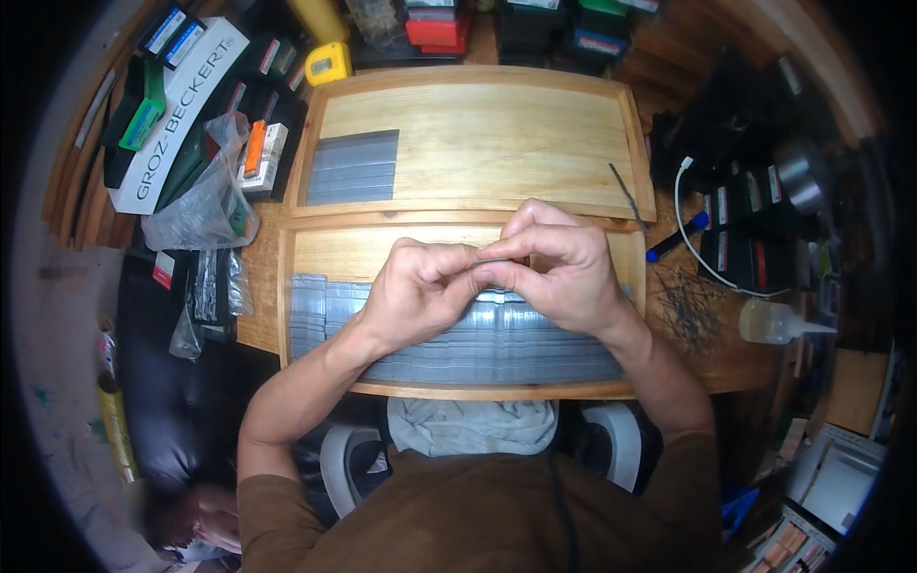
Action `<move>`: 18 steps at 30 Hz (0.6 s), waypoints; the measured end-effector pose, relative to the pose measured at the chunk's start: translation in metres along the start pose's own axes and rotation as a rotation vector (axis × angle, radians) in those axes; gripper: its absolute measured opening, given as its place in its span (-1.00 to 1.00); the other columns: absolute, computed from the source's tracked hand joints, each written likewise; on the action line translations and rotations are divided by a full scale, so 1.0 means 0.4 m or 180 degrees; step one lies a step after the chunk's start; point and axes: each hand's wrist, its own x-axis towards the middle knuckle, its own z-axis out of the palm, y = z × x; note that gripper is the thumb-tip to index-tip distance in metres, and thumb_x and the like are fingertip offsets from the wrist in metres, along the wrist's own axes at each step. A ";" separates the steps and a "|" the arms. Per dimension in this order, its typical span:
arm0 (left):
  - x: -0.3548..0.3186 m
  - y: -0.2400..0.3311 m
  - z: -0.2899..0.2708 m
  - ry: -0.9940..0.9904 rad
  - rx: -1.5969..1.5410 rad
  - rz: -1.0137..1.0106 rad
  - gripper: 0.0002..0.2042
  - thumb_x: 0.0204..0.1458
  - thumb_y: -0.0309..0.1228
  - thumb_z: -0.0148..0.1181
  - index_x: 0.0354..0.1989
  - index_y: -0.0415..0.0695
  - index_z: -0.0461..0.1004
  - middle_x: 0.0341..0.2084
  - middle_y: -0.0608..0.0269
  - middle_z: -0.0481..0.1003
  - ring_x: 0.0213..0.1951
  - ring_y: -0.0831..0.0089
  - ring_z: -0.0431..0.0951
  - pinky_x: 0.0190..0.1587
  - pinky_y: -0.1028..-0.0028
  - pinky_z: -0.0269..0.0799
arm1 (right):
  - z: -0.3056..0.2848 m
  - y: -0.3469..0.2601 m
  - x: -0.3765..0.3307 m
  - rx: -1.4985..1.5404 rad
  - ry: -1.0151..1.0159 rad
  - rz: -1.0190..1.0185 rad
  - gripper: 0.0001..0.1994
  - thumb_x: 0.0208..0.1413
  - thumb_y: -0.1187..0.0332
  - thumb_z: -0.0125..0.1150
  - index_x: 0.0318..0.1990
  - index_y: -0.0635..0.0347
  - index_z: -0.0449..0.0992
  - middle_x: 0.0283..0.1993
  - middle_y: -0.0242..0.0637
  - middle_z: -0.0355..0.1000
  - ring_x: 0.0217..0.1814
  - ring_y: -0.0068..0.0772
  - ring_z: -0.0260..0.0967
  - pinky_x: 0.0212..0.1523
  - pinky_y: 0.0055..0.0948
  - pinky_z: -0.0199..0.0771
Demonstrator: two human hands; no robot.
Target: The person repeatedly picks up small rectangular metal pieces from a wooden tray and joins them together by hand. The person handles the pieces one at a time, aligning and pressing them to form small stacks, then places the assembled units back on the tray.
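Observation:
My left hand (413, 291) and my right hand (565, 265) meet above the near wooden tray (449, 389). Between their pinched thumbs and fingers is a thin dark metal strip (497, 259), held roughly level; its ends are partly hidden by my fingers. Below the hands, many flat grey metal strips (487, 353) lie packed in rows across the near tray. Beyond it stands a far wooden tray (478, 76), with a smaller block of grey strips (353, 167) in its left part.
At left are a clear plastic bag (196, 220), an orange lighter (255, 148) and a yellow tape measure (329, 64). To the right lie a blue-ended tool (678, 237), a white cable (702, 248), loose dark metal bits (690, 310) and a squeeze bottle (769, 323).

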 end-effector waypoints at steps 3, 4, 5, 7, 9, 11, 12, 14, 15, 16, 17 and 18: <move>0.003 -0.002 0.002 0.0022 -0.0222 0.0005 -0.79 0.20 -0.53 0.34 -0.01 -0.22 0.70 -0.57 0.16 0.66 -0.53 0.67 0.58 -0.48 0.58 0.47 | 0.001 -0.008 0.003 0.0091 0.0049 -0.0054 -0.82 0.05 0.56 0.50 -0.17 0.28 0.72 -0.30 -0.34 0.56 -0.32 -0.57 0.51 -0.35 -0.59 0.48; 0.003 -0.003 0.003 0.0028 -0.0190 0.0022 -0.79 0.20 -0.53 0.34 0.00 -0.22 0.70 -0.55 0.15 0.67 -0.52 0.67 0.59 -0.47 0.58 0.48 | 0.001 -0.010 0.003 0.0181 0.0074 -0.0047 -0.81 0.05 0.57 0.50 -0.16 0.29 0.71 -0.29 -0.32 0.57 -0.30 -0.56 0.53 -0.33 -0.59 0.49; 0.003 -0.004 0.004 0.0036 -0.0158 0.0038 -0.79 0.20 -0.53 0.34 0.00 -0.22 0.70 -0.53 0.14 0.68 -0.51 0.66 0.60 -0.45 0.58 0.50 | 0.000 -0.009 0.003 0.0159 0.0055 -0.0051 -0.82 0.05 0.58 0.49 -0.16 0.30 0.69 -0.28 -0.31 0.57 -0.29 -0.54 0.54 -0.32 -0.58 0.50; 0.004 -0.001 0.002 0.0024 -0.0104 0.0032 -0.79 0.20 -0.53 0.35 0.00 -0.22 0.70 -0.51 0.12 0.69 -0.49 0.66 0.62 -0.43 0.59 0.51 | -0.007 -0.004 0.001 0.0110 0.0017 -0.0049 -0.82 0.06 0.59 0.47 -0.17 0.31 0.67 -0.27 -0.28 0.59 -0.26 -0.51 0.57 -0.29 -0.56 0.52; 0.008 0.011 -0.001 -0.0015 -0.0062 -0.0012 -0.79 0.20 -0.53 0.35 0.00 -0.22 0.70 -0.49 0.10 0.70 -0.47 0.66 0.63 -0.42 0.60 0.52 | -0.013 -0.002 0.000 0.0013 -0.0009 -0.0133 -0.85 0.06 0.60 0.46 -0.21 0.29 0.65 -0.28 -0.28 0.59 -0.27 -0.49 0.57 -0.27 -0.54 0.53; 0.008 0.014 0.000 0.0009 -0.0102 0.0011 -0.79 0.20 -0.53 0.35 -0.01 -0.22 0.70 -0.48 0.10 0.70 -0.47 0.67 0.63 -0.43 0.60 0.51 | -0.013 0.000 0.000 -0.0026 -0.0017 -0.0181 -0.87 0.07 0.60 0.46 -0.24 0.27 0.64 -0.29 -0.27 0.59 -0.27 -0.47 0.57 -0.26 -0.52 0.53; 0.008 0.014 0.001 0.0020 -0.0123 0.0024 -0.79 0.20 -0.53 0.35 -0.01 -0.22 0.70 -0.48 0.09 0.71 -0.47 0.67 0.63 -0.44 0.60 0.51 | -0.013 0.001 0.000 -0.0023 -0.0008 -0.0181 -0.87 0.07 0.59 0.46 -0.24 0.27 0.64 -0.30 -0.27 0.59 -0.27 -0.47 0.57 -0.25 -0.51 0.54; 0.006 0.007 -0.001 -0.0014 -0.0120 0.0005 -0.79 0.20 -0.53 0.35 -0.01 -0.22 0.70 -0.47 0.09 0.71 -0.48 0.68 0.62 -0.45 0.60 0.50 | -0.012 0.001 0.000 -0.0008 -0.0003 -0.0174 -0.87 0.06 0.59 0.47 -0.25 0.27 0.64 -0.31 -0.28 0.59 -0.27 -0.46 0.57 -0.25 -0.50 0.54; 0.005 0.005 -0.002 -0.0032 -0.0119 -0.0003 -0.79 0.20 -0.54 0.35 -0.01 -0.22 0.70 -0.47 0.09 0.71 -0.48 0.68 0.62 -0.46 0.60 0.49 | -0.012 0.002 0.000 0.0001 -0.0007 -0.0168 -0.88 0.06 0.59 0.47 -0.25 0.26 0.64 -0.31 -0.28 0.59 -0.27 -0.46 0.57 -0.25 -0.50 0.54; 0.004 0.005 -0.002 -0.0022 -0.0126 -0.0002 -0.79 0.20 -0.54 0.35 -0.01 -0.22 0.70 -0.47 0.09 0.71 -0.49 0.69 0.61 -0.46 0.60 0.49 | -0.012 0.002 0.000 0.0008 -0.0009 -0.0162 -0.88 0.06 0.59 0.46 -0.25 0.26 0.64 -0.31 -0.28 0.59 -0.27 -0.46 0.57 -0.25 -0.50 0.54; 0.004 0.005 -0.001 -0.0012 -0.0133 -0.0001 -0.80 0.20 -0.54 0.35 -0.02 -0.22 0.70 -0.48 0.10 0.71 -0.49 0.69 0.60 -0.46 0.60 0.48 | -0.012 0.001 0.000 0.0012 -0.0008 -0.0149 -0.88 0.06 0.59 0.46 -0.26 0.26 0.64 -0.31 -0.28 0.59 -0.27 -0.46 0.57 -0.25 -0.50 0.54; 0.004 0.005 0.000 -0.0002 -0.0140 0.0001 -0.80 0.20 -0.54 0.34 -0.02 -0.22 0.70 -0.49 0.10 0.71 -0.50 0.69 0.60 -0.47 0.60 0.48 | -0.012 -0.001 0.000 0.0015 -0.0006 -0.0136 -0.88 0.07 0.59 0.46 -0.26 0.26 0.64 -0.31 -0.28 0.59 -0.26 -0.46 0.57 -0.25 -0.50 0.54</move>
